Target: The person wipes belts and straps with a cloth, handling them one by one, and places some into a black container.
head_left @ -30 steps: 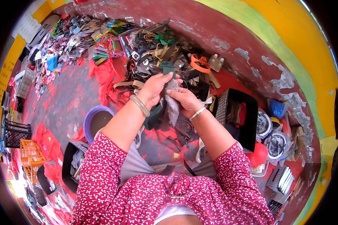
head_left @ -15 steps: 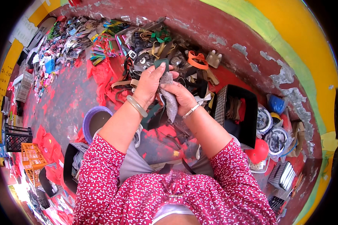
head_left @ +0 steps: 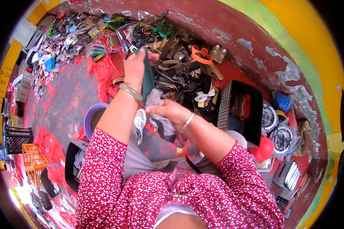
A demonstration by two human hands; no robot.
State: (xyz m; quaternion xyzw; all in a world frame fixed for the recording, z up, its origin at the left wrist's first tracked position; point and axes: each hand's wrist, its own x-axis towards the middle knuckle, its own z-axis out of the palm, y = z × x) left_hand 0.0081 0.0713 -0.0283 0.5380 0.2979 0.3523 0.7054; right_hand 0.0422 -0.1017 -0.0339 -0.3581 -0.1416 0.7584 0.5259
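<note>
Fingers [head_left: 135,61] of the left hand [head_left: 135,70] are clamped round a dark green strap [head_left: 147,78], held upright above the lap; the right hand [head_left: 168,112] is closed on a grey cloth [head_left: 156,105] touching the strap's lower end. Strap looks light, flexible, perhaps slick; best pinched mid-length. A heap of belts [head_left: 179,65] lies beyond on the red floor [head_left: 68,99].

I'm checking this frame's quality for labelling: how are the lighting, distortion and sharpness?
Head view: bright, even daylight, soft shadows; strong fisheye bending at the black rim; the left hand holding the dark green strap and the right hand on the grey cloth look reasonably sharp.
</note>
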